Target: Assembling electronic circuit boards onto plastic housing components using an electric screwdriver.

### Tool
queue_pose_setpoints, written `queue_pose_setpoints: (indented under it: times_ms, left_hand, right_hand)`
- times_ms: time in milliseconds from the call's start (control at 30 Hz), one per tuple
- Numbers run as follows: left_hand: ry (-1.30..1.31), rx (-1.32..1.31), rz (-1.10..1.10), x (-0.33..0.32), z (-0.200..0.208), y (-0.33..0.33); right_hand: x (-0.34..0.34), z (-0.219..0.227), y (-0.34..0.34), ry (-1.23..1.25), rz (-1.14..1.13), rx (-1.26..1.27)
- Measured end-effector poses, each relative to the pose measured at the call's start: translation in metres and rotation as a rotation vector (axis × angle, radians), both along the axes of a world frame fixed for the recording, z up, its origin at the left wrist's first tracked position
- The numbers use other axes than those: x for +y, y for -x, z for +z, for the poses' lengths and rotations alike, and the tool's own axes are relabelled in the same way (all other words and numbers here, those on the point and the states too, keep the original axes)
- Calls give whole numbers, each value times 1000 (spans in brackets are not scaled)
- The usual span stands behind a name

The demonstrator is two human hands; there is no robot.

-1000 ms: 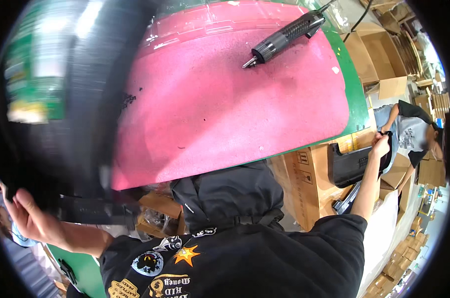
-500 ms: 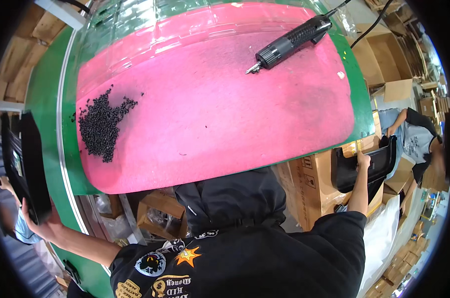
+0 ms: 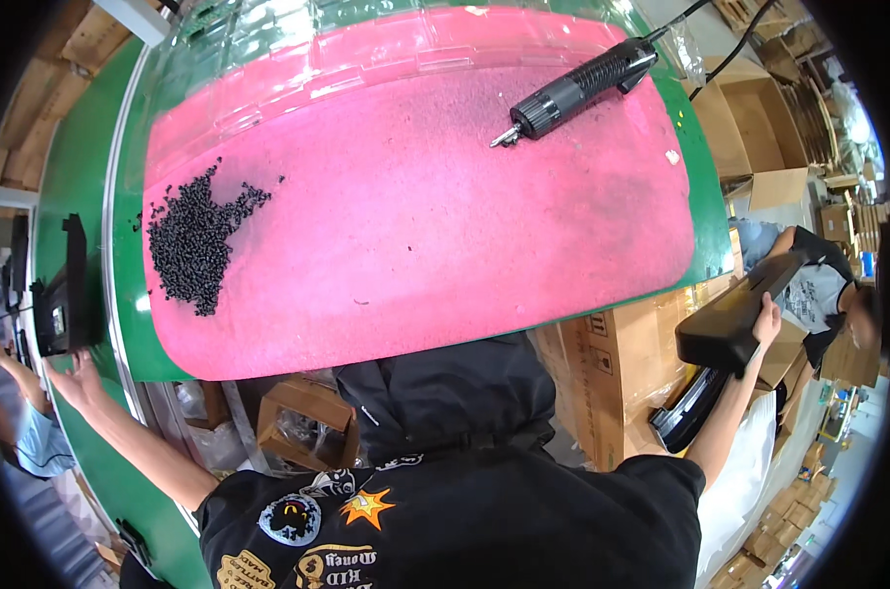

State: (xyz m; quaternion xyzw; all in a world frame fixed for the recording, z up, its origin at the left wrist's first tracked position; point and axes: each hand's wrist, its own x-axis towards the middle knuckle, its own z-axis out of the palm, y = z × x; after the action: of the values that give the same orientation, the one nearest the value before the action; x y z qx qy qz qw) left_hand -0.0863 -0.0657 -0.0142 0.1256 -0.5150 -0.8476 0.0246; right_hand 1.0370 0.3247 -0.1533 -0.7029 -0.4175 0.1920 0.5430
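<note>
My left hand (image 3: 80, 385) is at the far left with its fingers spread, right by the lower end of a black plastic housing (image 3: 62, 299) on the green surface. Whether the fingertips still touch it I cannot tell. At the right, beyond the bench edge, my right hand (image 3: 767, 326) grips a long black plastic shell (image 3: 728, 322), raised and tilted above the cartons. Between the hands lies a pink mat (image 3: 415, 245). It carries a heap of small black screws (image 3: 189, 250) on its left and a black electric screwdriver (image 3: 577, 96) at its far right.
A clear plastic tray (image 3: 366, 61) spans the mat's far edge. Below my right hand another black part (image 3: 685, 407) lies by a large carton (image 3: 602, 393). An open carton (image 3: 312, 422) sits under the bench. Other people work at the far left (image 3: 37, 442) and right (image 3: 813, 285).
The left housing has come down onto the green surface, and my left hand has opened beside it. My right hand has lifted and turned the black shell, uncovering another black part beneath.
</note>
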Motion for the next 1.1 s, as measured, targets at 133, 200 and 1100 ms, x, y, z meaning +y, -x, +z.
queue_pose_setpoints:
  times_ms: [133,200,1100]
  left_hand:
    - [294,448,-74,-20,18,0]
    - [432,780,-256,40,46,-67]
    - [1005,1683,-1497,274,30,-298]
  right_hand:
    - [-28,72,159,-193,243,-87]
    - [-40,92,186,-225,246,-546]
    - [8,211,579,-354,1546,-603]
